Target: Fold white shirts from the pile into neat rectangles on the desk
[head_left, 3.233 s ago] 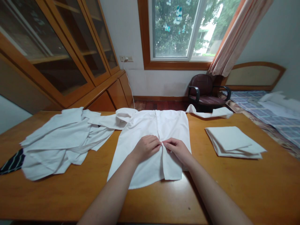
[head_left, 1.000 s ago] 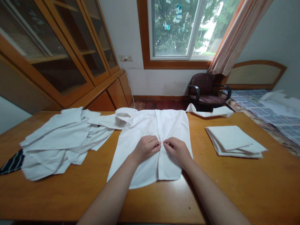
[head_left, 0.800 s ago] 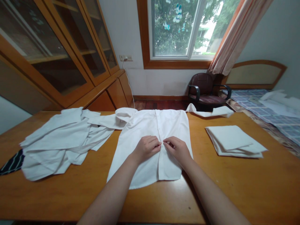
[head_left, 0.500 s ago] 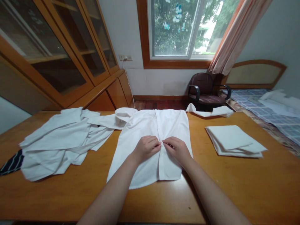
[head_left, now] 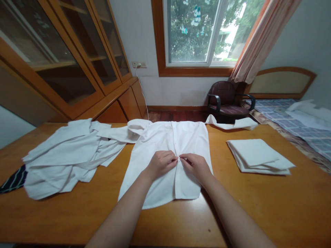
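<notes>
A white shirt point(head_left: 157, 141) lies flat on the wooden table point(head_left: 271, 199), collar away from me and sleeves spread to both sides. My left hand point(head_left: 160, 163) and my right hand point(head_left: 197, 166) meet at the shirt's front placket, near its middle. Both hands have their fingers curled and pinch the two front edges of the shirt together. What sits between the fingertips is too small to make out.
A heap of white garments point(head_left: 64, 155) lies at the left, with a dark striped cloth point(head_left: 14, 179) at its edge. A folded white stack point(head_left: 258, 156) rests at the right. Beyond the table stand a cabinet point(head_left: 64, 62), a chair point(head_left: 224, 100) and a bed point(head_left: 300, 120).
The lower front flap, open 3.2 s ago, now lies closed and flat. Over the last second both hands stay pinched at the placket with only slight finger movement.
</notes>
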`<action>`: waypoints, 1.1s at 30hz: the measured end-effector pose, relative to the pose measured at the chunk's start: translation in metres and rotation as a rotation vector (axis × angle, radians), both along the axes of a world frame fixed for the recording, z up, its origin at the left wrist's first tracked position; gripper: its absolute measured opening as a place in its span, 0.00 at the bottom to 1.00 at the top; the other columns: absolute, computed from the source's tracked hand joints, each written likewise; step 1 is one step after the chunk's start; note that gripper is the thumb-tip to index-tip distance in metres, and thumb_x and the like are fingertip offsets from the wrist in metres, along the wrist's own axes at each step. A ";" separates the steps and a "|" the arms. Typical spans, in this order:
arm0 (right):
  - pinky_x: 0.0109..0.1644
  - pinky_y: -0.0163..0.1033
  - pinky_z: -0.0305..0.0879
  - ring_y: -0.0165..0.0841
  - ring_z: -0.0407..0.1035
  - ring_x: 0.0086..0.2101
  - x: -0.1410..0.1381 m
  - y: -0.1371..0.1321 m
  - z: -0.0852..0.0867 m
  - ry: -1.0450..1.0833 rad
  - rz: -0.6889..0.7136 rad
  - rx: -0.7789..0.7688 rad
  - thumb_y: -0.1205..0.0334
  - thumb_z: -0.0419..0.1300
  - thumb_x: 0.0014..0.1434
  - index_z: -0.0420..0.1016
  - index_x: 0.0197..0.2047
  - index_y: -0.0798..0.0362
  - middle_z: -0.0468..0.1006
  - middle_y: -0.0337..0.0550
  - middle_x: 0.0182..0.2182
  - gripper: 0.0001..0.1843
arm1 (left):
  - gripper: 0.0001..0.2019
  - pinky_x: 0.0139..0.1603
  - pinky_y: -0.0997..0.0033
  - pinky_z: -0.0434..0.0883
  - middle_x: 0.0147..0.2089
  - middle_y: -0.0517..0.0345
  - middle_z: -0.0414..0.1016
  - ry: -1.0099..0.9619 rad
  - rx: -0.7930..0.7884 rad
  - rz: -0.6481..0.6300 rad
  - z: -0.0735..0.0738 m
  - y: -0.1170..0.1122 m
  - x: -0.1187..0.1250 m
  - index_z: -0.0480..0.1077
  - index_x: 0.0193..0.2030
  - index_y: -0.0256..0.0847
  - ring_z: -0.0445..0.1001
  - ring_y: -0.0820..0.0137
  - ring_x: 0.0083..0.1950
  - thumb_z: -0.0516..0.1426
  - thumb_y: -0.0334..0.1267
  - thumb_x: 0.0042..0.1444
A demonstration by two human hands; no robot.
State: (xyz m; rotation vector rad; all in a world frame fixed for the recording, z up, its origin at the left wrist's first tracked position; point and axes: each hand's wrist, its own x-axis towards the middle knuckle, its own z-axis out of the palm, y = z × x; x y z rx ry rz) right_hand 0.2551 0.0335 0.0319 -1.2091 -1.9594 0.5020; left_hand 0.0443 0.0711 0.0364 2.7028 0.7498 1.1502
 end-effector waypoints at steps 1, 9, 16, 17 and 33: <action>0.45 0.41 0.72 0.37 0.79 0.36 0.000 0.000 0.000 -0.011 0.001 0.011 0.59 0.58 0.66 0.82 0.44 0.46 0.85 0.43 0.38 0.10 | 0.05 0.33 0.73 0.69 0.32 0.58 0.77 -0.003 -0.008 -0.002 0.000 0.000 0.000 0.72 0.36 0.41 0.75 0.72 0.31 0.56 0.32 0.64; 0.41 0.38 0.71 0.35 0.79 0.34 0.000 -0.001 -0.001 -0.092 -0.017 0.117 0.59 0.57 0.67 0.82 0.43 0.48 0.85 0.43 0.36 0.11 | 0.04 0.34 0.73 0.69 0.32 0.58 0.78 -0.003 -0.031 -0.001 -0.003 0.000 -0.001 0.72 0.37 0.41 0.76 0.72 0.32 0.57 0.32 0.63; 0.36 0.34 0.68 0.31 0.76 0.29 -0.001 -0.002 -0.002 -0.070 -0.028 0.244 0.64 0.60 0.66 0.81 0.40 0.51 0.84 0.41 0.32 0.07 | 0.04 0.35 0.72 0.69 0.33 0.57 0.78 -0.008 -0.049 -0.001 0.000 -0.002 0.000 0.72 0.38 0.41 0.76 0.71 0.33 0.56 0.32 0.64; 0.35 0.34 0.68 0.31 0.76 0.28 -0.001 -0.002 -0.002 -0.070 -0.029 0.254 0.65 0.60 0.65 0.81 0.40 0.51 0.84 0.40 0.32 0.07 | 0.04 0.35 0.72 0.70 0.33 0.57 0.78 -0.006 -0.060 -0.002 0.000 -0.002 -0.001 0.72 0.38 0.41 0.76 0.70 0.33 0.56 0.32 0.64; 0.37 0.35 0.69 0.32 0.77 0.31 -0.001 0.001 -0.002 -0.092 0.004 0.233 0.65 0.60 0.66 0.80 0.41 0.50 0.84 0.42 0.33 0.07 | 0.06 0.41 0.71 0.72 0.36 0.56 0.79 -0.016 -0.284 -0.028 0.003 -0.005 0.001 0.73 0.40 0.41 0.77 0.70 0.37 0.54 0.33 0.65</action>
